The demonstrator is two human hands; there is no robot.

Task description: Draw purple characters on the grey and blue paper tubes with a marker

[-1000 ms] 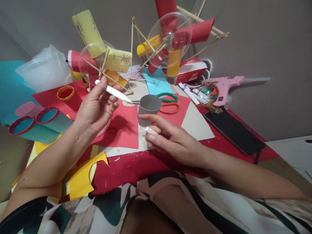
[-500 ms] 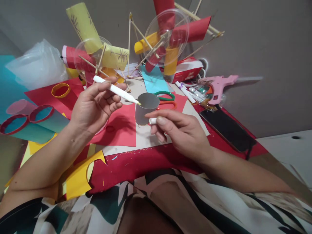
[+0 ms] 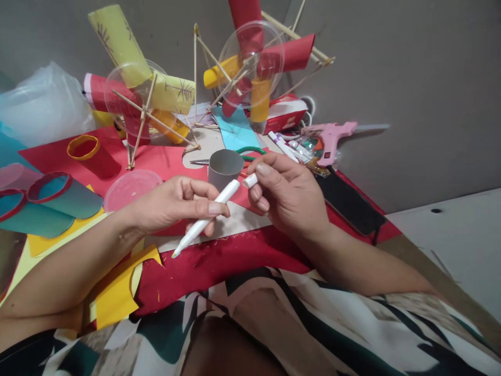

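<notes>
My left hand (image 3: 188,206) is closed round a white marker (image 3: 198,227), whose pale, uncapped tip points down toward my lap. Its blunt end is up, close to the white marker cap (image 3: 250,180) pinched in the fingers of my right hand (image 3: 291,193). A small gap shows between cap and marker. Just behind both hands a grey paper tube (image 3: 226,166) stands upright on the light board. Scissors (image 3: 252,152) with green and orange handles lie behind the tube, partly hidden by it and my right hand.
Stick-and-paper-tube pinwheels (image 3: 250,57) with clear plastic discs stand at the back. A pink glue gun (image 3: 334,140) and a black phone (image 3: 350,202) lie to the right. Teal tubes (image 3: 80,196), a pink lid (image 3: 133,189) and yellow paper scraps (image 3: 121,292) lie to the left.
My left hand has turned the marker over, so its tip now points down toward me and its blunt end up. My right hand still holds the cap, now slightly higher.
</notes>
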